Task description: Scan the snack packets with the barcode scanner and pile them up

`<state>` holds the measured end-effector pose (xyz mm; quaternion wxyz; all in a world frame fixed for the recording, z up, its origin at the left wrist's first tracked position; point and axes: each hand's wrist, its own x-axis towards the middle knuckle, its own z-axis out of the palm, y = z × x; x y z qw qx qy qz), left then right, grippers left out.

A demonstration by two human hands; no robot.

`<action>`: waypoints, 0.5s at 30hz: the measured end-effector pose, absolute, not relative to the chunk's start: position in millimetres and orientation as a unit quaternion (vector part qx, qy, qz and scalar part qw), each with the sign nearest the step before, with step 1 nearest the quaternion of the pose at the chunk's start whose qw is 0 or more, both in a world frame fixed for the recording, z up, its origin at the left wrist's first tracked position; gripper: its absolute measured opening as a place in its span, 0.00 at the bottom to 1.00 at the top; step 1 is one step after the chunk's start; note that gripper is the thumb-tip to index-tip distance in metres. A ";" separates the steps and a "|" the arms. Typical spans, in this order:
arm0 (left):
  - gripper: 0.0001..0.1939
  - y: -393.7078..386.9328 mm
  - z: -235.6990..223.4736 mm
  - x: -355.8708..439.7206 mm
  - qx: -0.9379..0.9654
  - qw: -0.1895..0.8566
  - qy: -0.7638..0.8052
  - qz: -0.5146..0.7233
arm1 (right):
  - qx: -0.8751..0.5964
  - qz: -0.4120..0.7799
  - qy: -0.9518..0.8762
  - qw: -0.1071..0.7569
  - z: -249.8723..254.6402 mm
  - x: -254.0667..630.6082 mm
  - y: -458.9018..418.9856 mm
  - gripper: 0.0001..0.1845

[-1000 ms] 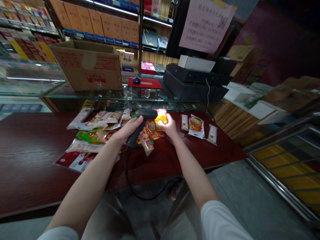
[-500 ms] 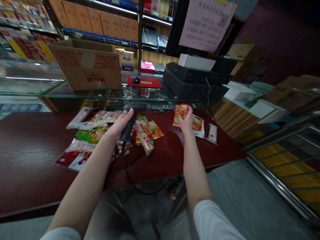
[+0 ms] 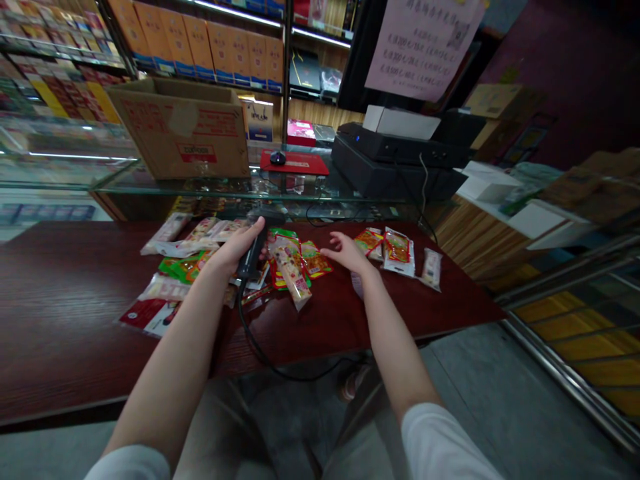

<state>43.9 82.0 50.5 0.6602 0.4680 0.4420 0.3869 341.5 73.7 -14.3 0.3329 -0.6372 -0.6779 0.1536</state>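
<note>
My left hand (image 3: 243,247) is wrapped round the handle of a black barcode scanner (image 3: 254,257), held over the left group of snack packets. My right hand (image 3: 347,253) is empty, its fingers apart, just right of a red-edged snack packet (image 3: 316,259). Beside that packet lies a clear-wrapped snack bar (image 3: 293,277) on top of green and red packets. Behind my right wrist a red and orange packet (image 3: 367,241) lies on the table, with a white-edged packet (image 3: 399,252) and a pale wrapped bar (image 3: 432,269) farther right.
The dark red table (image 3: 60,300) holds more packets (image 3: 170,233) at the left. A glass counter behind it carries a cardboard box (image 3: 183,133), a mouse (image 3: 277,158) on a red mat and a black machine (image 3: 395,160). The scanner's cable (image 3: 280,373) loops below the table's front edge.
My right hand has let go of the red and orange packet among those on the right and moved left, opening. My left hand still grips the scanner.
</note>
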 end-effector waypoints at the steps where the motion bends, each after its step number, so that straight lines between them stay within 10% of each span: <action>1: 0.21 82.4 49.9 43.7 0.466 0.664 0.439 0.387 | -0.632 0.163 -0.702 0.286 -19.0 330.6 75.0 0.35; 15: 0.18 70.7 66.1 49.4 0.436 0.654 0.483 0.387 | -0.690 0.195 -0.644 0.265 -31.2 335.2 86.6 0.21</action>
